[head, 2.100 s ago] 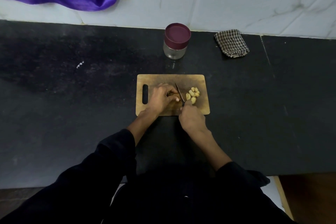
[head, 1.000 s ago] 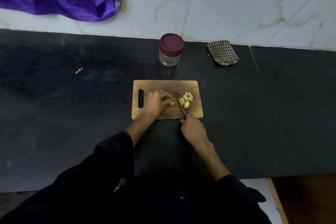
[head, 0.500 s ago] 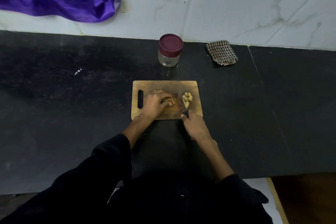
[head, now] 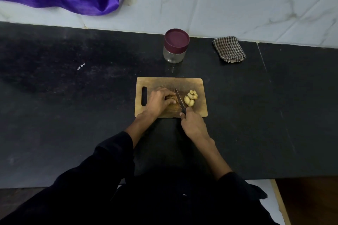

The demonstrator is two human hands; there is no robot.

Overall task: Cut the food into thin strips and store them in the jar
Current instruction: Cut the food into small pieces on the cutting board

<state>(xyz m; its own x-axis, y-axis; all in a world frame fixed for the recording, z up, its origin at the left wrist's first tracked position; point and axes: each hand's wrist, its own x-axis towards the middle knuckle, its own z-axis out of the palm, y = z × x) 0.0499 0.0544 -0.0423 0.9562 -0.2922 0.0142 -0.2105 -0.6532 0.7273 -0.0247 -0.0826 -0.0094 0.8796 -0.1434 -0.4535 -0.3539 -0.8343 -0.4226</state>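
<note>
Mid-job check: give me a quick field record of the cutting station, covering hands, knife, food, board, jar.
left hand: curled over a brown piece of food, holding it on the board
right hand: grips the knife
knife: blade beside left fingertips
cut pieces: pale pile right of blade
cutting board: wooden, on black counter
jar: behind board, maroon lid on

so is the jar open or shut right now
Shut: the maroon lid sits on the upright jar behind the cutting board.
</note>
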